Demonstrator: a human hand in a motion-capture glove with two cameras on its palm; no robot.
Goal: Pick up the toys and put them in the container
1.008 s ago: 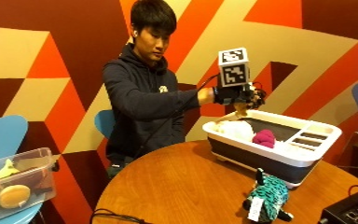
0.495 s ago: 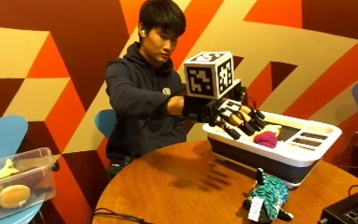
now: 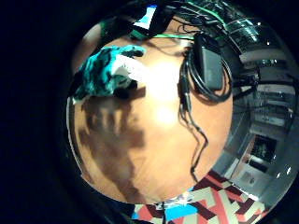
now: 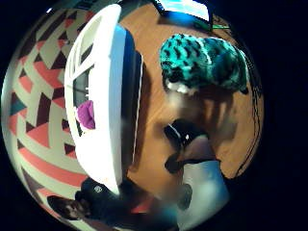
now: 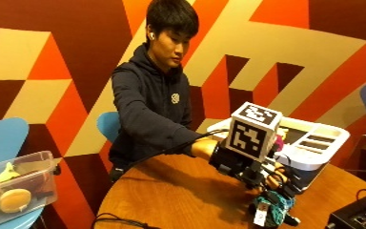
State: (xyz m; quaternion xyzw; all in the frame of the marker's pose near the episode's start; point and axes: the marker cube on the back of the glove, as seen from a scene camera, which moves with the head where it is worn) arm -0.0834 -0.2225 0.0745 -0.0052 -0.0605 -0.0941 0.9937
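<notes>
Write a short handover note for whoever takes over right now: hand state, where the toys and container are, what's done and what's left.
Right hand: gloved, open, fingers spread, empty, just above the teal toy.
Teal toy: lying on the table, in front of the container, not yet gripped.
Container: white, on the table's far side; a pink toy is already inside.
Done: at least the pink toy is in.
Left: grasp the teal toy, lift it and drop it into the container.

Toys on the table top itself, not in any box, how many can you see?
1: the teal plush toy lies on the wooden table, under the gloved right hand, beside the white container. The hand may hide others.
</notes>
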